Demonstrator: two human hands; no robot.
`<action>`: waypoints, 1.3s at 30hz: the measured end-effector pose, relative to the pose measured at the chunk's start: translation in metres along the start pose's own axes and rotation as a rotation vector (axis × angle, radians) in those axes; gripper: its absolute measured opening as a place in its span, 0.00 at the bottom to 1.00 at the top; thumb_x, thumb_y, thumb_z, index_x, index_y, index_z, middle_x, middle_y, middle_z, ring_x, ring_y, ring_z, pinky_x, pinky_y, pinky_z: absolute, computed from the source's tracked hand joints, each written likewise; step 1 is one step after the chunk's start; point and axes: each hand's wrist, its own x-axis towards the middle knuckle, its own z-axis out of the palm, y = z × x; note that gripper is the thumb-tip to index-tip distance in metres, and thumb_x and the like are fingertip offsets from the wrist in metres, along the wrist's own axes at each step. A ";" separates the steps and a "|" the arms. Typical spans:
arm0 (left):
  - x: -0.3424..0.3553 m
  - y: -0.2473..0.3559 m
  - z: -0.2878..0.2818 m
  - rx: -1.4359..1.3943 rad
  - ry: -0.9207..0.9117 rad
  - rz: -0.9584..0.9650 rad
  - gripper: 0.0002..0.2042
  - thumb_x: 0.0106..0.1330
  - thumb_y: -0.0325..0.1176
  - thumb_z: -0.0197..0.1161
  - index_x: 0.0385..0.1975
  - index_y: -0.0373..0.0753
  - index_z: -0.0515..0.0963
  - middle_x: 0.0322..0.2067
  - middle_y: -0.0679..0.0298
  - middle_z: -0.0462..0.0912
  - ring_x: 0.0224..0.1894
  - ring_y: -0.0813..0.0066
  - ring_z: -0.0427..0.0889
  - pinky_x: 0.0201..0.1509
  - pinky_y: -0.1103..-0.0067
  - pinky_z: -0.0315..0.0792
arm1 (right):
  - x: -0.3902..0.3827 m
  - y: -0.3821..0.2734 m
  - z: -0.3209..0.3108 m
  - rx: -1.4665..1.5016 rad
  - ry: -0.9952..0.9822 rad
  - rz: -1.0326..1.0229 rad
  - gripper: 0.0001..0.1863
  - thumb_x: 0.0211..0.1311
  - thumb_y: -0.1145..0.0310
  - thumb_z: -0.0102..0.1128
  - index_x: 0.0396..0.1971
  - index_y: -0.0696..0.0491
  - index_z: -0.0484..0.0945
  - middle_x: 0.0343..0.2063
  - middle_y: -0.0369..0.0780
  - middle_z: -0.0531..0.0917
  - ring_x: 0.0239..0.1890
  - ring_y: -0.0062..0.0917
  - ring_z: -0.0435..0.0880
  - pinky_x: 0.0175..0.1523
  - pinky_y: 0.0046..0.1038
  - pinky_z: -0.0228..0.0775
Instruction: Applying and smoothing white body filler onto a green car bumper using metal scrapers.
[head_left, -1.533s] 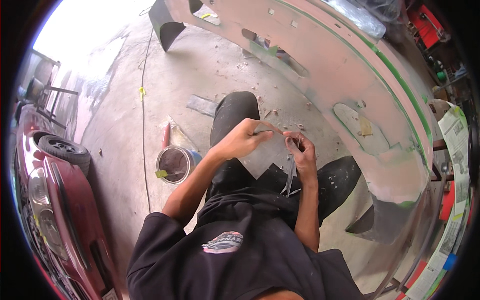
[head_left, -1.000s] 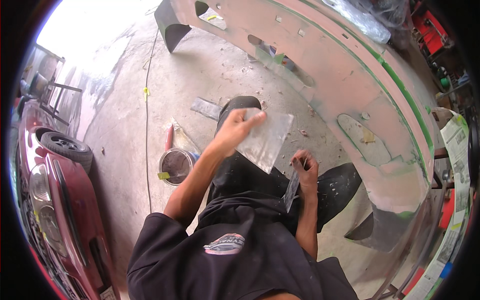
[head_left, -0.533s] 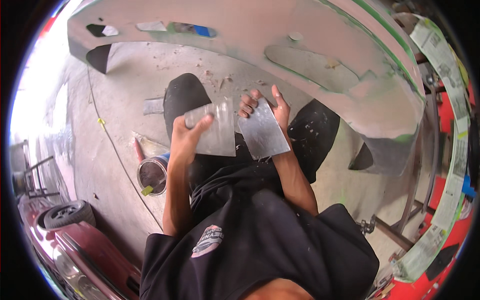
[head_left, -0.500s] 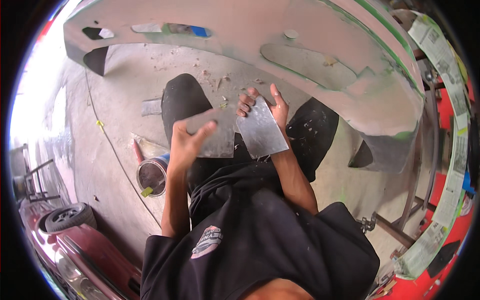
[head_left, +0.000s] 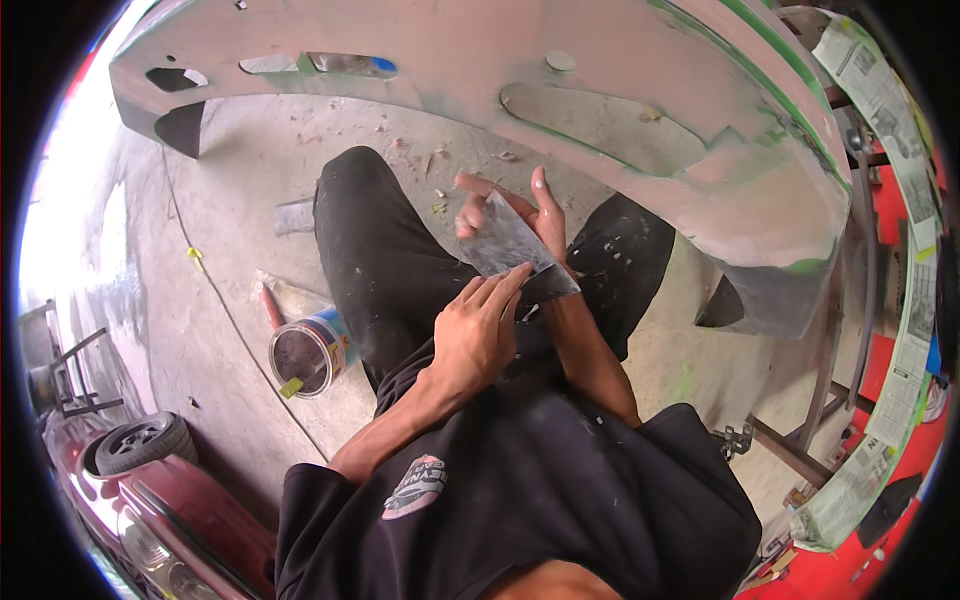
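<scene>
My right hand (head_left: 545, 215) grips a thin metal filler spreader (head_left: 498, 240) from behind, its thumb pointing up and its fingertips curled round the far left edge. From the lower left my left hand (head_left: 480, 325) reaches across, fingers together, its fingertips at the near end of the metal. A second spreader was in that hand earlier. Now the two plates overlap, and I cannot fully tell their outlines apart. Both hands are above my lap, between my bent knees.
A car bumper (head_left: 440, 60), pinkish with green patches, spans the far side. On the left stand an open can (head_left: 303, 360) of grey paste and a red tube (head_left: 271, 308). A cable (head_left: 225, 305) crosses the floor. Metal stand bars (head_left: 790, 450) are at right, a red car (head_left: 190, 510) lower left.
My left hand has swung right and turned over, bringing its spreader onto the one in my right hand. My right hand has stayed nearly in place, its fingers slightly looser.
</scene>
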 end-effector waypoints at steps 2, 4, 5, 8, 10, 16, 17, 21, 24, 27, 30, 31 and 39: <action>0.002 -0.002 0.005 -0.021 0.009 -0.039 0.19 0.59 0.18 0.56 0.51 0.34 0.75 0.41 0.55 0.82 0.36 0.58 0.82 0.39 0.71 0.77 | 0.003 0.004 -0.006 -0.037 0.008 -0.037 0.43 0.70 0.36 0.28 0.58 0.66 0.67 0.28 0.39 0.73 0.36 0.29 0.71 0.45 0.28 0.64; 0.001 -0.003 0.009 0.184 0.082 -0.092 0.23 0.55 0.17 0.57 0.54 0.34 0.72 0.39 0.53 0.82 0.36 0.56 0.82 0.40 0.69 0.77 | 0.006 0.011 -0.011 -0.122 0.129 -0.091 0.36 0.72 0.43 0.33 0.51 0.65 0.72 0.23 0.36 0.69 0.30 0.26 0.68 0.40 0.23 0.62; -0.001 -0.003 0.008 0.128 0.078 -0.109 0.26 0.52 0.17 0.57 0.55 0.33 0.70 0.40 0.51 0.81 0.39 0.56 0.82 0.41 0.68 0.78 | 0.008 0.016 -0.013 -0.070 0.115 -0.133 0.32 0.73 0.47 0.34 0.50 0.65 0.72 0.23 0.36 0.69 0.30 0.26 0.69 0.40 0.24 0.63; -0.001 -0.003 0.005 0.272 0.016 0.007 0.32 0.47 0.20 0.58 0.59 0.30 0.67 0.53 0.51 0.77 0.49 0.54 0.79 0.48 0.70 0.77 | 0.006 0.022 -0.016 -0.005 0.233 -0.223 0.31 0.74 0.48 0.32 0.51 0.64 0.71 0.26 0.39 0.70 0.34 0.31 0.69 0.46 0.32 0.65; 0.004 -0.005 0.000 0.269 0.051 -0.016 0.32 0.48 0.21 0.58 0.60 0.32 0.66 0.54 0.52 0.76 0.49 0.54 0.78 0.47 0.71 0.78 | 0.005 0.027 -0.015 -0.026 0.034 -0.198 0.31 0.74 0.49 0.29 0.56 0.62 0.68 0.42 0.45 0.76 0.48 0.36 0.74 0.57 0.34 0.65; 0.028 -0.012 -0.003 0.220 0.118 -0.117 0.34 0.48 0.22 0.58 0.62 0.38 0.65 0.55 0.58 0.75 0.47 0.58 0.78 0.44 0.72 0.78 | 0.002 0.033 0.005 -0.434 0.185 -0.292 0.30 0.75 0.51 0.28 0.65 0.58 0.57 0.61 0.50 0.69 0.62 0.38 0.69 0.66 0.37 0.60; 0.028 -0.011 0.000 0.206 0.141 -0.101 0.34 0.48 0.22 0.58 0.63 0.38 0.65 0.55 0.59 0.75 0.47 0.58 0.77 0.44 0.72 0.78 | 0.002 0.031 0.008 -0.384 0.185 -0.338 0.30 0.75 0.51 0.28 0.67 0.57 0.54 0.63 0.49 0.67 0.62 0.38 0.69 0.66 0.37 0.60; 0.026 -0.012 0.013 0.172 0.229 -0.124 0.35 0.46 0.21 0.58 0.63 0.34 0.64 0.60 0.56 0.70 0.57 0.56 0.71 0.59 0.69 0.70 | -0.004 0.031 0.011 -0.275 0.162 -0.289 0.32 0.75 0.52 0.27 0.70 0.56 0.47 0.66 0.49 0.62 0.65 0.39 0.64 0.70 0.40 0.50; 0.024 -0.017 0.018 0.143 0.232 -0.149 0.36 0.46 0.20 0.58 0.63 0.32 0.62 0.61 0.51 0.67 0.60 0.52 0.66 0.64 0.66 0.63 | -0.009 0.039 0.001 -0.210 0.220 -0.312 0.32 0.75 0.51 0.28 0.71 0.55 0.46 0.68 0.48 0.58 0.65 0.39 0.64 0.70 0.41 0.48; 0.019 -0.019 0.019 0.061 0.206 -0.163 0.35 0.50 0.22 0.57 0.64 0.31 0.60 0.60 0.49 0.65 0.58 0.50 0.67 0.63 0.64 0.63 | -0.018 0.043 -0.011 -0.534 0.478 -0.319 0.32 0.74 0.51 0.31 0.70 0.54 0.47 0.66 0.46 0.60 0.64 0.39 0.65 0.69 0.41 0.52; 0.008 -0.015 0.020 -0.009 0.146 -0.138 0.32 0.58 0.29 0.57 0.65 0.31 0.58 0.59 0.48 0.64 0.56 0.47 0.66 0.62 0.61 0.63 | -0.029 0.048 -0.017 -0.688 0.527 -0.352 0.31 0.74 0.52 0.32 0.69 0.54 0.49 0.63 0.45 0.62 0.62 0.37 0.66 0.67 0.40 0.55; 0.004 -0.012 0.020 -0.003 0.108 -0.091 0.31 0.63 0.34 0.56 0.66 0.32 0.57 0.59 0.47 0.63 0.55 0.46 0.66 0.61 0.60 0.63 | -0.033 0.050 -0.017 -0.683 0.506 -0.374 0.30 0.74 0.52 0.33 0.69 0.54 0.50 0.62 0.45 0.63 0.62 0.36 0.66 0.67 0.40 0.55; -0.008 -0.029 0.016 0.006 -0.103 0.005 0.48 0.51 0.58 0.68 0.67 0.36 0.55 0.63 0.48 0.59 0.65 0.46 0.58 0.63 0.60 0.66 | -0.024 0.055 -0.010 -0.606 0.499 -0.399 0.27 0.74 0.54 0.37 0.65 0.54 0.57 0.55 0.42 0.67 0.56 0.31 0.69 0.63 0.37 0.61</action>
